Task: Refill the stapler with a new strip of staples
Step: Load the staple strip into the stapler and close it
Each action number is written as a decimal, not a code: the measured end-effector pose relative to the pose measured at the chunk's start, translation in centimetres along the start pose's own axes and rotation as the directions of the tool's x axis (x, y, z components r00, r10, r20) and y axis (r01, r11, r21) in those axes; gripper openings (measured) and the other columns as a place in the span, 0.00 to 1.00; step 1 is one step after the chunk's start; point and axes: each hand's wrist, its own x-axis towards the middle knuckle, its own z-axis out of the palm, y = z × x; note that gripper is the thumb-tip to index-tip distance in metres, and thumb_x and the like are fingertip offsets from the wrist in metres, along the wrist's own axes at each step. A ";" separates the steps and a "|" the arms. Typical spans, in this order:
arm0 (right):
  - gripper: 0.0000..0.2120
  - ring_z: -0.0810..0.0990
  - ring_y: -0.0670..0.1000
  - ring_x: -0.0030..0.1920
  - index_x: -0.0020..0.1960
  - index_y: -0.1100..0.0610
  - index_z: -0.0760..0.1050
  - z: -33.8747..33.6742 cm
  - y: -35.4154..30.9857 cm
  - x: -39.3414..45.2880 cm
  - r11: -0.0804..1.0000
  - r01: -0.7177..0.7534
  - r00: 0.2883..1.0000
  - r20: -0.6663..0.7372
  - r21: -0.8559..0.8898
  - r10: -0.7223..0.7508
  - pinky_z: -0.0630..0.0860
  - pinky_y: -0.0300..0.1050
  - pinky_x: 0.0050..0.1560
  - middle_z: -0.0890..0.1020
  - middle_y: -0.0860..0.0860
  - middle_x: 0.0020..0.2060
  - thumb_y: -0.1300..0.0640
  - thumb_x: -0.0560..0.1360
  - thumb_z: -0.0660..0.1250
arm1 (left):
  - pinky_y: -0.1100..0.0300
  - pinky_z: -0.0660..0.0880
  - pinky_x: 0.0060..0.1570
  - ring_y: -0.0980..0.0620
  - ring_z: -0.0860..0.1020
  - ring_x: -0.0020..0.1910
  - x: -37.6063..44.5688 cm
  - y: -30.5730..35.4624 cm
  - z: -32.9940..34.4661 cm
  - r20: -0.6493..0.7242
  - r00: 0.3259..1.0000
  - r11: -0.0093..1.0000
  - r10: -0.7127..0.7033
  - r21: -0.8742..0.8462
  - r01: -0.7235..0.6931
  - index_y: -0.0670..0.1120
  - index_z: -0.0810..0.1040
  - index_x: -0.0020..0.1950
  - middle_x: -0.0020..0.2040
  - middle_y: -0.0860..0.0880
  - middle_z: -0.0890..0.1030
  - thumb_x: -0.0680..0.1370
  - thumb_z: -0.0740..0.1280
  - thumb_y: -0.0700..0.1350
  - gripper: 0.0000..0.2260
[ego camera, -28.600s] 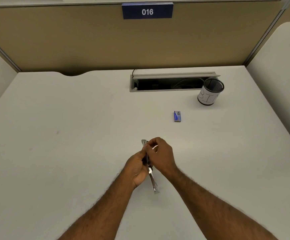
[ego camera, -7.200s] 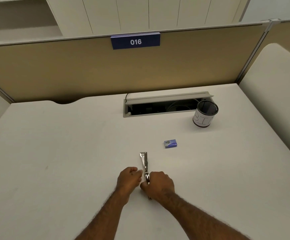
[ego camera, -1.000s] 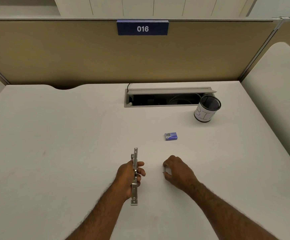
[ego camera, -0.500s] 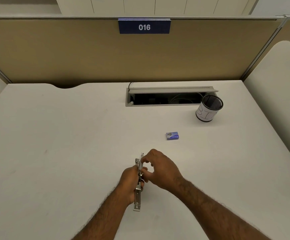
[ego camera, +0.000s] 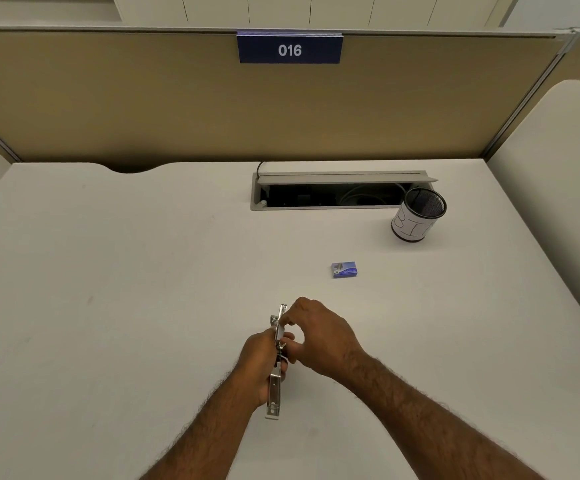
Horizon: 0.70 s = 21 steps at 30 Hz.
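White desk [ego camera: 115,306], slim silver stapler [ego camera: 274,393] unfolded lengthwise, left hand [ego camera: 259,362] gripping it, right hand [ego camera: 319,336] fingers pinching its top.

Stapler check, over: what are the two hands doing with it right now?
Left hand gripping slim silver metal stapler mid-body. Right hand pinching at its far end, staple strip not discernible. Small blue staple box lies apart, nothing obstructing.

Stapler [ego camera: 274,393]: mid-section hidden inside left hand [ego camera: 259,362] grip. Right hand [ego camera: 319,336] fingertips cover its far end; any staple strip there too small to tell. Forearms cut off below.
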 end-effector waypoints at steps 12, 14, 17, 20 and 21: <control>0.13 0.73 0.44 0.52 0.54 0.45 0.76 0.1 0.1 0.4 0.998 -0.057 0.998 0.038 0.015 0.057 0.76 0.46 0.51 0.77 0.43 0.51 0.48 0.70 0.69 | 0.64 0.66 0.21 0.53 0.71 0.21 0.6 -0.4 -0.3 0.012 0.999 0.999 -0.048 0.026 0.047 0.38 0.82 0.45 0.27 0.43 0.79 0.79 0.59 0.43 0.14; 0.12 0.73 0.44 0.51 0.53 0.44 0.75 0.0 0.2 0.2 0.999 -0.030 0.999 0.022 0.014 0.029 0.75 0.45 0.48 0.76 0.42 0.50 0.48 0.70 0.68 | 0.64 0.66 0.20 0.53 0.70 0.21 0.7 -0.4 -0.3 0.019 0.997 0.997 -0.070 0.022 0.070 0.38 0.82 0.43 0.27 0.43 0.79 0.77 0.60 0.41 0.13; 0.09 0.73 0.47 0.52 0.53 0.45 0.76 0.1 0.4 -0.5 0.991 0.105 0.994 0.034 -0.082 -0.103 0.75 0.46 0.42 0.76 0.44 0.51 0.49 0.73 0.65 | 0.64 0.63 0.18 0.53 0.69 0.20 0.8 -0.2 -0.2 0.027 0.996 0.996 -0.091 0.003 0.091 0.39 0.80 0.39 0.27 0.43 0.78 0.77 0.59 0.42 0.13; 0.11 0.76 0.51 0.44 0.54 0.46 0.77 0.2 1.0 -1.1 0.917 0.267 0.963 0.054 -0.296 -0.262 0.75 0.45 0.35 0.78 0.49 0.47 0.51 0.72 0.68 | 0.65 0.63 0.18 0.53 0.69 0.20 0.9 -0.3 -0.2 0.009 0.995 0.995 -0.095 0.025 0.095 0.40 0.78 0.40 0.26 0.43 0.78 0.80 0.57 0.44 0.15; 0.11 0.76 0.51 0.42 0.54 0.46 0.77 0.2 1.3 -1.2 0.889 0.294 0.954 0.058 -0.351 -0.293 0.74 0.45 0.34 0.79 0.49 0.46 0.51 0.71 0.69 | 0.65 0.62 0.18 0.53 0.68 0.20 0.9 -0.4 -0.2 0.010 0.996 0.995 -0.092 0.039 0.092 0.39 0.78 0.41 0.26 0.43 0.78 0.80 0.57 0.45 0.15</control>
